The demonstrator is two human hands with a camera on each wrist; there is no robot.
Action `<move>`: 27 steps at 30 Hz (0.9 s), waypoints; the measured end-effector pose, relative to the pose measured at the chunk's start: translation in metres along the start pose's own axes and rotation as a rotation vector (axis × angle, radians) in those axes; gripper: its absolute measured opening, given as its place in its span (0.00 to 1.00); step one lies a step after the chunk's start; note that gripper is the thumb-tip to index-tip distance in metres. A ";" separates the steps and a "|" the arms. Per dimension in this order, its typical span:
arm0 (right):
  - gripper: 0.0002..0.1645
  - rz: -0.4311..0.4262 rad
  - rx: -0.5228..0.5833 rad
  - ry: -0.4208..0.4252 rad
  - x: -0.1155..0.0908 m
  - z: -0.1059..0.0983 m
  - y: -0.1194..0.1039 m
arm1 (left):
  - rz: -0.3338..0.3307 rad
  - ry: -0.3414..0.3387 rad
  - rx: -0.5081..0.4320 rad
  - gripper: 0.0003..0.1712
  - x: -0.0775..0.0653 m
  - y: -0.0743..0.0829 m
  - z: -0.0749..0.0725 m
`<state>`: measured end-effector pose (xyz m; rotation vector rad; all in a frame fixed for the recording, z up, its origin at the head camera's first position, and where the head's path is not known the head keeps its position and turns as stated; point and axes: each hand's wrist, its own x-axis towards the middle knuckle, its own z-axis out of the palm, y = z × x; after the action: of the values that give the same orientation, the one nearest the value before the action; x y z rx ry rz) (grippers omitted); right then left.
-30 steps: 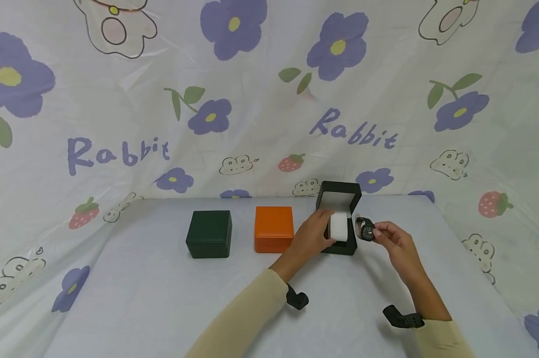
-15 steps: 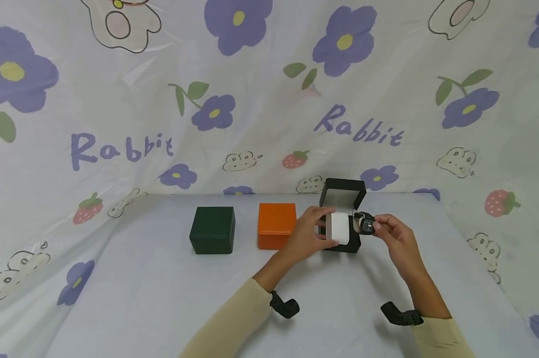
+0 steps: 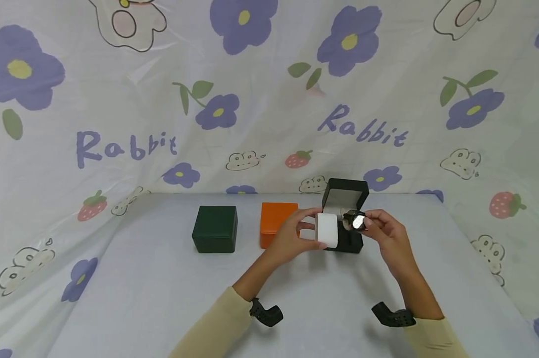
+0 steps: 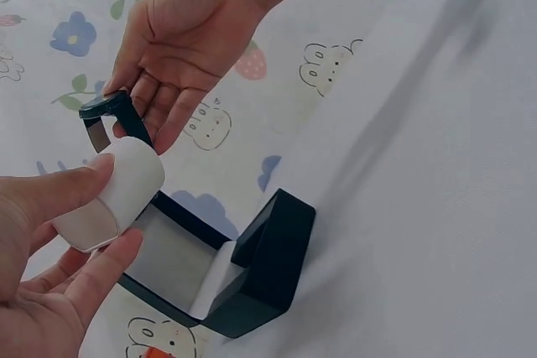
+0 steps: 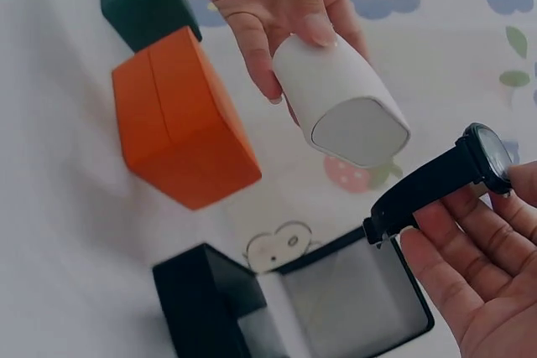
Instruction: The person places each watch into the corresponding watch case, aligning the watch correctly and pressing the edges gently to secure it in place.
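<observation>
Over on the right, the black box [image 4: 267, 282] stands open, its pale-lined lid raised. Above it, the left hand [image 3: 291, 238] has the white cushion [image 3: 327, 230], its grip spread just as wide as the cushion; the right hand [image 3: 387, 236] pinches the watch [image 5: 440, 173] in a narrow grip, just beside it. The orange box [image 3: 275, 219] and green box [image 3: 214, 231] sit closed, contents hidden. "Rabbit" is written twice on the cloth [image 3: 251, 129], along the far edge of the bench [image 3: 162, 298], whose white surface stretches well left of the boxes.
</observation>
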<state>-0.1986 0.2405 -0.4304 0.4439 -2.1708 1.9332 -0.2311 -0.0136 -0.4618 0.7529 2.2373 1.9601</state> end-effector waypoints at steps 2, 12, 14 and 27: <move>0.18 0.005 -0.022 -0.008 0.001 0.005 -0.001 | -0.002 -0.007 -0.008 0.46 -0.004 0.000 -0.003; 0.17 0.024 -0.081 -0.045 0.005 0.033 -0.007 | -0.012 -0.014 -0.029 0.45 -0.018 0.010 -0.018; 0.17 0.031 -0.082 -0.056 0.005 0.038 -0.009 | -0.018 -0.012 -0.025 0.45 -0.020 0.011 -0.021; 0.15 0.006 -0.151 -0.131 0.009 0.054 -0.013 | 0.003 0.013 -0.041 0.45 -0.032 0.006 -0.031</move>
<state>-0.1999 0.1848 -0.4219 0.5519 -2.3810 1.7729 -0.2127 -0.0547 -0.4592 0.7412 2.1968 2.0110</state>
